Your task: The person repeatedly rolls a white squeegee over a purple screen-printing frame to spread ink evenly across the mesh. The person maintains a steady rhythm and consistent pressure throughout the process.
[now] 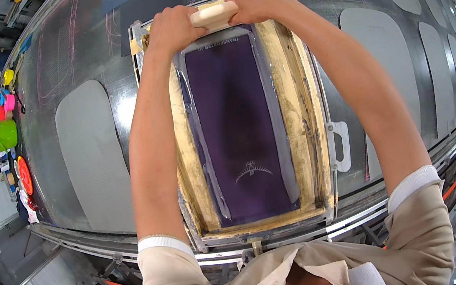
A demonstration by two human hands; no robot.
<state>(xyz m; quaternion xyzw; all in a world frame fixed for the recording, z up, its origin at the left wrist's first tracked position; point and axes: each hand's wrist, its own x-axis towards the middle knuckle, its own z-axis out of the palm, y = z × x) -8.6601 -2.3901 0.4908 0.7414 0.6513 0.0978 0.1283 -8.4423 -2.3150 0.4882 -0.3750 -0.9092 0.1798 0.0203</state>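
A screen printing frame [298, 113] lies in front of me, its mesh window [234, 105] dark purple with a pale emblem near the close end and lettering at the far end. Both arms reach over it to the far edge. There a cream-coloured squeegee [214, 16] spans the inside of the frame. My left hand [173, 27] is closed on the squeegee's left end, and my right hand [252, 2] grips its right end. The squeegee's lower edge is hard to make out. Yellowish tape or coating covers the frame's inner border.
Grey fabric-like panels [92, 158] lie along the long dark table [42, 136] on both sides. A white handle [338, 146] sticks out from the frame's right side. Colourful tubs [6, 134] stand at the far left. A metal rail [222, 257] runs along the near edge.
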